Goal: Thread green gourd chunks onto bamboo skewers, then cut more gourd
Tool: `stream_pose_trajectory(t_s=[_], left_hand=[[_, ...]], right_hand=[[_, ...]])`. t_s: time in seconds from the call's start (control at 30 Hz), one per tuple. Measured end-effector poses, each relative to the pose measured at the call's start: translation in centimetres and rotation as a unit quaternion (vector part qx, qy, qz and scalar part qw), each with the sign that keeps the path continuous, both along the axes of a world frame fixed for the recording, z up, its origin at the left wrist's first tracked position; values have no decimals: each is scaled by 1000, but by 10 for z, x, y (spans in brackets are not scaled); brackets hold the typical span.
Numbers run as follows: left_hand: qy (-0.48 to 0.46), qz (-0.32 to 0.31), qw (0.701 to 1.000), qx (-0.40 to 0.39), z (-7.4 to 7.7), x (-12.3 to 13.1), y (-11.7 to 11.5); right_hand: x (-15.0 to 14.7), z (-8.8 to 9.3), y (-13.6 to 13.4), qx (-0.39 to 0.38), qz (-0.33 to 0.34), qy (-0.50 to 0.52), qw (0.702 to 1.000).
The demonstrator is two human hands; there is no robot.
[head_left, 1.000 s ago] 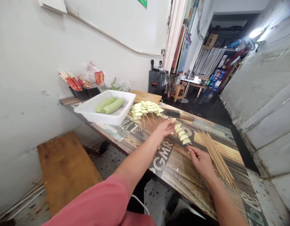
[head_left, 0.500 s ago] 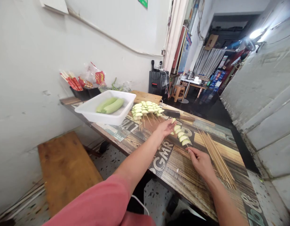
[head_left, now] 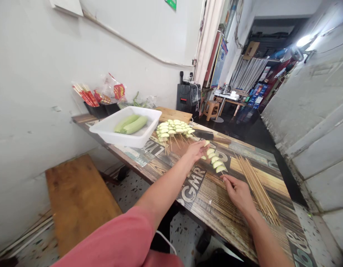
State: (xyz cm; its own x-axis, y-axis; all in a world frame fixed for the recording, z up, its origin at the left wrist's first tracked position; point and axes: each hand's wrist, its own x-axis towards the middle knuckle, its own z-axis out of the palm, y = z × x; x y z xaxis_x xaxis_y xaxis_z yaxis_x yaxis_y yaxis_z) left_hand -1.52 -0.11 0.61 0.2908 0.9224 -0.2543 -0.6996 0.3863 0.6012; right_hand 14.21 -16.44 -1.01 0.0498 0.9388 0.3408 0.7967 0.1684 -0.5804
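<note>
Right grip (head_left: 238, 193) is pinched on the bare near end of the skewer (head_left: 215, 160). The skewer carries pale green slices and sits mid-counter (head_left: 204, 200); can't tell if it's resting or lifted. Left grip (head_left: 197, 150) has fingertips closed on the top slice (head_left: 207, 142). Bare stick pile (head_left: 256, 185) is just right of it. Finished skewers (head_left: 174, 129) lie beside the white tub (head_left: 110, 135).

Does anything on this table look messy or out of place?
Nothing much. The right hand pinches a skewer of pale green slices, and the left hand touches its far end. Only the white tray sits close to the edge of the table.
</note>
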Motion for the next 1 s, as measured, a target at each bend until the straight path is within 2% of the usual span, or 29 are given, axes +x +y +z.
stream_pose_trajectory(t_s=[0.57, 0.8, 1.0], left_hand=[[38, -19, 999, 19, -6, 5, -2], [31, -9, 999, -18, 0, 11, -10], [73, 38, 996, 22, 0, 9, -8]], right_hand=[[3, -6, 2, 2, -2, 5, 1000], [-1, -1, 2, 14, -9, 9, 1000], [-4, 3, 1, 4, -2, 50, 999]])
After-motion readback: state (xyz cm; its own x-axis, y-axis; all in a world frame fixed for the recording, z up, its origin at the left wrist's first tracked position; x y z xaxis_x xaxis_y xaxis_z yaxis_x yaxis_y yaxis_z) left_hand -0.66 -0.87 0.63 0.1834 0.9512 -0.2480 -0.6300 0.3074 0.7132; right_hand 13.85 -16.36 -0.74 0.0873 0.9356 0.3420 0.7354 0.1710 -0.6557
